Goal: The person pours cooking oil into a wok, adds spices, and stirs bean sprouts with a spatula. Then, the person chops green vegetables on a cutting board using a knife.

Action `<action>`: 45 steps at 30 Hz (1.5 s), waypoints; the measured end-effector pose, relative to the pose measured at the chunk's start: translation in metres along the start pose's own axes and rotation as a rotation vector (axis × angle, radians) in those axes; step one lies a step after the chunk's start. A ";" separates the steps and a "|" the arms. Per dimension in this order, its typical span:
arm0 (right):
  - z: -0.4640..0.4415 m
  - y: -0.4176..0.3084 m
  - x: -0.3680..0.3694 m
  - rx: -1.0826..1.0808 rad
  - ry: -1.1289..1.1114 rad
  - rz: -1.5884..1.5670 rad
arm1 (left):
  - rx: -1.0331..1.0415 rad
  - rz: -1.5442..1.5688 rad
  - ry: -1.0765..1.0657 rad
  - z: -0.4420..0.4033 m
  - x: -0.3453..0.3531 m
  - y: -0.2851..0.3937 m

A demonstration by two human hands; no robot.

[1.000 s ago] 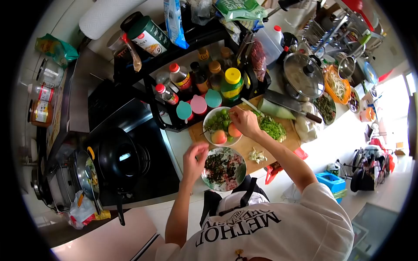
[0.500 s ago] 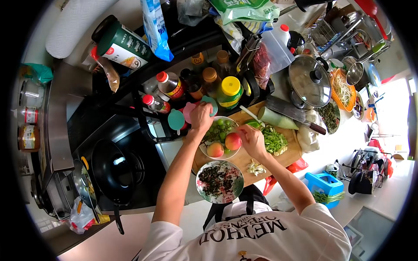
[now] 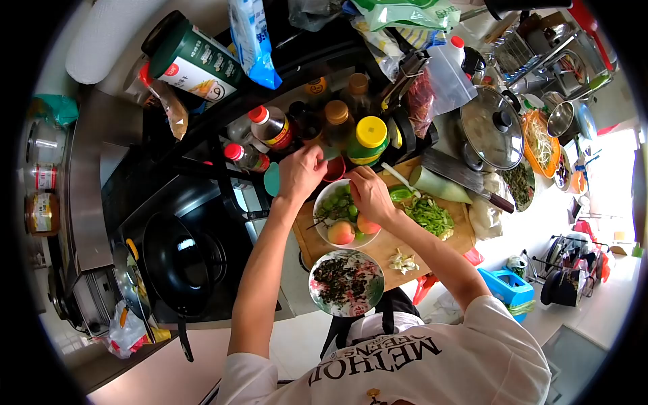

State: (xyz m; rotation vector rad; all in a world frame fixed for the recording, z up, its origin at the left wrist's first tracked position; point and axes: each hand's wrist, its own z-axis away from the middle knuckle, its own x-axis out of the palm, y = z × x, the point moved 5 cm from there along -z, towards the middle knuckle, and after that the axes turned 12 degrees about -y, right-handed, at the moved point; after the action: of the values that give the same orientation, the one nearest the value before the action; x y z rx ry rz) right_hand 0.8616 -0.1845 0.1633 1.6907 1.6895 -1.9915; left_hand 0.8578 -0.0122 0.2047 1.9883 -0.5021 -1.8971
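Observation:
My left hand (image 3: 302, 174) is closed, its fingertips at the raised green lid (image 3: 331, 152) of a red seasoning container (image 3: 335, 169). The container's inside shows between my hands. My right hand (image 3: 370, 194) is closed in a pinch at the container's near right side; what its fingers hold, if anything, is hidden. Below it, a white bowl (image 3: 324, 233) holds peaches (image 3: 341, 233) and small green fruit, partly covered by my right hand. A teal lid (image 3: 272, 179) shows left of my left hand. Nearer me stands a patterned bowl (image 3: 345, 283) with dark chopped bits and pinkish pieces.
A cutting board (image 3: 307, 246) bears chopped green vegetable (image 3: 432, 217), garlic pieces (image 3: 403, 261) and a cleaver (image 3: 452, 169). Sauce bottles (image 3: 273, 128) and a yellow-capped jar (image 3: 370, 135) stand behind. A black wok (image 3: 177, 263) sits on the stove at left; a lidded pot (image 3: 493, 128) is at right.
My right hand has moved up and left from beside the peaches to the red container. The green lid has tipped up, exposing the container's inside. My left hand has shifted slightly left.

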 end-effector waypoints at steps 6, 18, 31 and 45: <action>-0.024 0.005 0.021 -0.026 -0.137 0.001 | 0.025 -0.173 0.053 0.002 0.000 -0.016; 0.008 0.007 0.012 0.032 -0.062 -0.079 | 0.121 -0.072 0.139 0.035 -0.018 -0.003; -0.094 0.020 0.091 0.036 -0.585 0.427 | 0.109 -0.037 0.126 0.026 -0.013 -0.005; -0.110 0.031 0.101 0.146 -0.915 0.385 | 0.085 -0.008 0.123 0.014 0.001 -0.027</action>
State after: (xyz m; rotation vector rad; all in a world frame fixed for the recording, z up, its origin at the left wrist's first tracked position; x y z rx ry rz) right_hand 0.9139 -0.0613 0.0902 0.7767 0.8477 -2.1810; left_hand 0.8445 0.0104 0.1900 2.1485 -0.5502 -1.7711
